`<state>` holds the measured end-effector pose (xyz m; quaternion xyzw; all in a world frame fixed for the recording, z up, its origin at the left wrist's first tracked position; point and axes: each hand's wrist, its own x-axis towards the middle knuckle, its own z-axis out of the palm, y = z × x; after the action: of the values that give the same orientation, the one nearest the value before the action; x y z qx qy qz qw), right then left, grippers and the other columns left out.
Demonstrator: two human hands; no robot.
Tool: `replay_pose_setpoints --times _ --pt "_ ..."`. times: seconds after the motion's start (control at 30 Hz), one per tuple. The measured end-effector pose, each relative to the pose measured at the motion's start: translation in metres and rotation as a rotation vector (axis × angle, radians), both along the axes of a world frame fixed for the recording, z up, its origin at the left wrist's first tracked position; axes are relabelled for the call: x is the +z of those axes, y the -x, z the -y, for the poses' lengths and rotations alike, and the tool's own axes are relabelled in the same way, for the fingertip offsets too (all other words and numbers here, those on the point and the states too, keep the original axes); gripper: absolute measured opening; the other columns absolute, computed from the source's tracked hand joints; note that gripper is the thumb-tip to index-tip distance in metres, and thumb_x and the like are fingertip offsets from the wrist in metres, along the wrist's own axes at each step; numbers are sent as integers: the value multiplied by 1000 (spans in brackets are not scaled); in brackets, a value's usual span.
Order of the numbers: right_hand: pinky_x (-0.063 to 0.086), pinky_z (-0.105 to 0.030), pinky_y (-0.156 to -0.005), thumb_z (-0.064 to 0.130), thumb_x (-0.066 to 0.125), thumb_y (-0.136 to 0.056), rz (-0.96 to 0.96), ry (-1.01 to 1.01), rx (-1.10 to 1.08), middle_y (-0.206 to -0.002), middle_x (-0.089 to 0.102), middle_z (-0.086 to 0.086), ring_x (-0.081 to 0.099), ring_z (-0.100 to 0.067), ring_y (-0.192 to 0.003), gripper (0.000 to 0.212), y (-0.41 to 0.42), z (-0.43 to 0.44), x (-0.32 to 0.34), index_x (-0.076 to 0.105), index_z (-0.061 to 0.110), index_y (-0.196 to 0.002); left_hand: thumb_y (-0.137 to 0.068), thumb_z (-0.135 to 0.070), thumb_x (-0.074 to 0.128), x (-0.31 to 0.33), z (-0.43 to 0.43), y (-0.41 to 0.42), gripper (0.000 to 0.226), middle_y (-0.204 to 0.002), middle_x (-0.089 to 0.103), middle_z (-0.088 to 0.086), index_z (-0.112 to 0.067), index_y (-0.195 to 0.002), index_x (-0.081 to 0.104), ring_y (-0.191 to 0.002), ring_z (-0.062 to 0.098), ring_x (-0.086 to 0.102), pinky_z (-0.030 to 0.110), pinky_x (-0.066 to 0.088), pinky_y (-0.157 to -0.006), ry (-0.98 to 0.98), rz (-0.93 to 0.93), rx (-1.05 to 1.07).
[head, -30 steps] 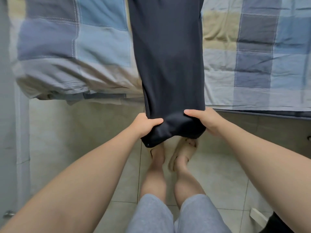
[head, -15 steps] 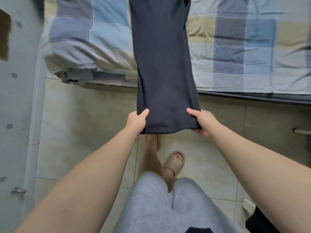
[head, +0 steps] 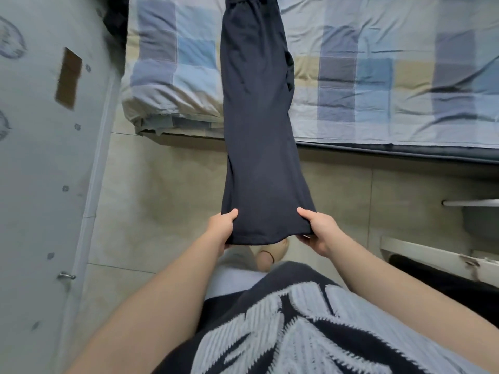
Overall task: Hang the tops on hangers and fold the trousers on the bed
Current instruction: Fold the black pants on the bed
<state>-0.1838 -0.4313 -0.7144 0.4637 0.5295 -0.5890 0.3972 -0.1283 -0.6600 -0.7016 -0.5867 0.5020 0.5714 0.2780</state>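
head view: patchwork bed (head: 378,85) beside tiled floor (head: 162,198)

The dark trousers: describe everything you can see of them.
The trousers are dark navy, soft matte fabric, seemingly folded leg on leg. The gathered waistband lies on the bed; the rest stretches taut off its edge above the floor. The left hand and right hand grip the hem corners.

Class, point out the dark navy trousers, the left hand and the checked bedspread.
Dark navy fabric trousers (head: 259,130), head view: mid-leg.
Left hand (head: 222,228), head view: its back.
Blue-and-beige checked bedspread (head: 378,76), head view: bare patch.
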Motion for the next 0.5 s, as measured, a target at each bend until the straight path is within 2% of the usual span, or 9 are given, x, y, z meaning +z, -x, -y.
replay_pose_setpoints --times 0.07,0.1,0.23,0.37,0.5 --pt "56 -31 -59 19 76 -87 9 11 -24 -100 75 -7 70 -23 -87 22 -12 -9 14 67 12 -105 -96 -36 64 12 -4 -10 44 -117 69 7 -12 -132 56 -103 30 68 41 59 -82 -20 34 31" --pt "56 -31 -59 19 76 -87 11 17 -32 -99 75 -7 69 -23 -86 21 -15 -12 21 67 12 -104 -96 -36 65 19 -5 -12 45 -117 70 8 -11 -132 56 -103 30 68 42 58 -85 -24 36 50" --pt "56 -29 -55 18 76 -87 -14 50 -53 -85 77 -3 69 -22 -81 18 -8 -19 43 68 13 -103 -94 -35 66 45 -4 -2 37 -107 72 4 -15 -125 60 -93 25 70 34 57 -69 -22 -8 112" --pt "56 -29 -57 16 73 -89 -76 70 -75 -94 76 -4 68 -21 -83 18 29 -10 65 69 13 -107 -94 -37 61 71 1 35 27 -103 72 1 -21 -116 61 -87 21 67 29 51 -60 17 -80 172" --pt "56 -28 -55 13 71 -89 -144 89 -107 -92 74 -7 67 -22 -79 14 78 8 85 68 12 -103 -94 -33 60 85 12 79 19 -96 69 2 -20 -108 63 -78 19 60 28 46 -60 85 -182 240"
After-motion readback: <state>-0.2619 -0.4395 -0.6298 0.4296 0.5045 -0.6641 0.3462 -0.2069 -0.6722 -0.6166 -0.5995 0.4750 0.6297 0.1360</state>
